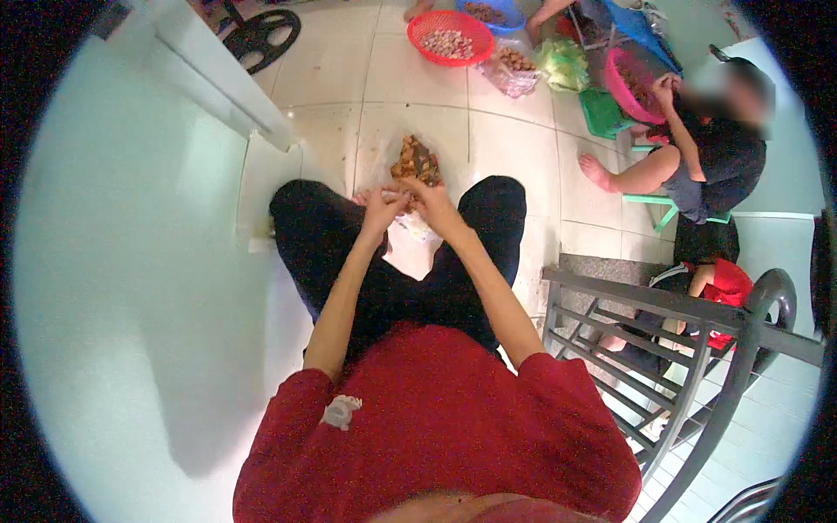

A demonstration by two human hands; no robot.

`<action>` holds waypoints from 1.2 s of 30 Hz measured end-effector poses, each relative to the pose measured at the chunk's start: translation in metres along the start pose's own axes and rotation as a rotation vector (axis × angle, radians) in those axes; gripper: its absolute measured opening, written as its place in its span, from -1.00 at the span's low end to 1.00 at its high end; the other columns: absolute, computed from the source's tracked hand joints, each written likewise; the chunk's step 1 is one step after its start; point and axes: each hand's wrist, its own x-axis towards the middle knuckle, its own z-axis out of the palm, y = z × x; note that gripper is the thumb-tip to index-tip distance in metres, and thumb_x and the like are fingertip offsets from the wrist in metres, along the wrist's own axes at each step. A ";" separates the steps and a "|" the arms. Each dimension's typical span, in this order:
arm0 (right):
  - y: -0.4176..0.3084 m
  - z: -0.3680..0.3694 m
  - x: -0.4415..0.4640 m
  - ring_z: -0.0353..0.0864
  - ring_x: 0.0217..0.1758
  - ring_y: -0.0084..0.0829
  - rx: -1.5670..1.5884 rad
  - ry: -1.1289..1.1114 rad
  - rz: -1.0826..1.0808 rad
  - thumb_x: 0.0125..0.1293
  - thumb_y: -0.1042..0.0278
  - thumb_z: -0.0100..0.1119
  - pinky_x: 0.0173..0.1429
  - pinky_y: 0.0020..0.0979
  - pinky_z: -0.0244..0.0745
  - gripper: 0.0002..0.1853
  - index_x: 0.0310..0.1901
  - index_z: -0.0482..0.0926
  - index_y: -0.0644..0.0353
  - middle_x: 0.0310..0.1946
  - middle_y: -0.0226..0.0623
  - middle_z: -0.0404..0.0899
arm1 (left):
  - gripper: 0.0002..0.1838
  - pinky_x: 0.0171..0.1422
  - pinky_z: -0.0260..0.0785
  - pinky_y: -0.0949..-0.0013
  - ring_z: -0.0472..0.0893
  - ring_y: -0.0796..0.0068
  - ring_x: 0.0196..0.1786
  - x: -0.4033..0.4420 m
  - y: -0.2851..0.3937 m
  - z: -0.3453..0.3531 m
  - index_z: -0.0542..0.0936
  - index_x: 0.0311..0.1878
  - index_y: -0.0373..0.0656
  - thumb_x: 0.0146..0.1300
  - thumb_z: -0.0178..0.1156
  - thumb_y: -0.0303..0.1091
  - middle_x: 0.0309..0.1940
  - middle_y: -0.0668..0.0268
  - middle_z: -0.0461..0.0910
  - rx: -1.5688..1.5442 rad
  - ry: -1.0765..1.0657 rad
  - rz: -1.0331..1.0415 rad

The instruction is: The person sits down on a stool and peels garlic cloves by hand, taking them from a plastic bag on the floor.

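My left hand (382,212) and my right hand (432,207) meet between my knees, fingertips close together. The fingers of each are closed in a pinch; anything between them is too small to make out. Just beyond them on the tiled floor lies a clear plastic bag (380,166), spread open. Brown and orange-brown chunks (415,159) are heaped in it, perhaps nuts or shells. Pale bits lie below my hands, partly hidden by them.
Ahead stand a red basket (416,47) of pale pieces, a blue basin (514,24) and a filled plastic bag (510,83). A co-worker (728,166) sits at right by a pink basket (613,83). A metal railing (645,301) is at my right, a wall (131,261) at left.
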 end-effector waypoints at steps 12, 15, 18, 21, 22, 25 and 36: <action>-0.031 -0.021 0.008 0.78 -0.20 -0.12 0.170 0.085 0.139 0.20 0.49 0.37 -0.06 -0.25 0.63 -0.78 -0.11 0.71 0.32 -0.26 -0.02 0.75 | -0.60 -0.14 0.56 0.39 0.70 0.39 -0.19 0.000 0.009 0.002 0.37 0.17 -0.32 0.39 0.27 -0.39 -0.13 0.14 0.64 -0.162 0.081 -0.028; -0.017 -0.012 0.010 0.78 -0.21 -0.15 0.172 0.087 0.152 0.21 0.49 0.36 -0.08 -0.26 0.63 -0.80 -0.14 0.71 0.34 -0.27 -0.03 0.75 | -0.64 -0.15 0.57 0.39 0.69 0.39 -0.24 -0.001 0.007 0.004 0.39 0.14 -0.31 0.43 0.24 -0.35 -0.17 0.15 0.64 -0.193 0.120 0.043; -0.022 -0.011 0.011 0.77 -0.23 -0.14 0.208 0.104 0.154 0.21 0.48 0.36 -0.10 -0.27 0.62 -0.79 -0.13 0.71 0.34 -0.28 -0.02 0.74 | -0.69 -0.09 0.58 0.38 0.69 0.39 -0.22 -0.007 0.018 0.005 0.42 0.13 -0.33 0.43 0.21 -0.41 -0.15 0.15 0.63 -0.210 0.166 0.054; -0.026 -0.011 0.012 0.76 -0.23 -0.11 0.228 0.118 0.178 0.21 0.46 0.35 -0.09 -0.26 0.62 -0.79 -0.13 0.71 0.35 -0.27 -0.02 0.74 | -0.73 -0.04 0.59 0.37 0.71 0.37 -0.19 -0.001 0.011 0.003 0.43 0.12 -0.34 0.43 0.18 -0.47 -0.11 0.14 0.62 -0.151 0.254 0.148; -0.024 -0.009 0.012 0.76 -0.21 -0.11 0.232 0.128 0.190 0.22 0.45 0.35 -0.07 -0.26 0.61 -0.79 -0.13 0.70 0.35 -0.25 -0.02 0.74 | -0.74 -0.02 0.59 0.37 0.71 0.36 -0.16 -0.001 0.014 0.003 0.44 0.12 -0.34 0.43 0.17 -0.49 -0.10 0.15 0.62 -0.146 0.281 0.146; -0.017 -0.006 0.015 0.75 -0.15 -0.15 0.095 0.213 0.047 0.26 0.43 0.32 -0.03 -0.26 0.60 -0.80 -0.13 0.69 0.35 -0.20 -0.03 0.73 | -0.74 0.01 0.59 0.38 0.72 0.35 -0.12 -0.002 0.016 0.002 0.46 0.12 -0.34 0.42 0.17 -0.51 -0.09 0.13 0.62 -0.129 0.296 0.178; -0.003 -0.001 0.021 0.70 -0.29 -0.57 0.411 0.291 0.361 0.45 0.37 0.21 -0.18 -0.51 0.59 -0.77 0.02 0.62 0.33 -0.30 -0.27 0.73 | -0.77 0.11 0.57 0.39 0.71 0.33 0.01 -0.004 0.024 0.005 0.54 0.11 -0.40 0.45 0.12 -0.55 0.01 0.11 0.65 -0.202 0.208 0.215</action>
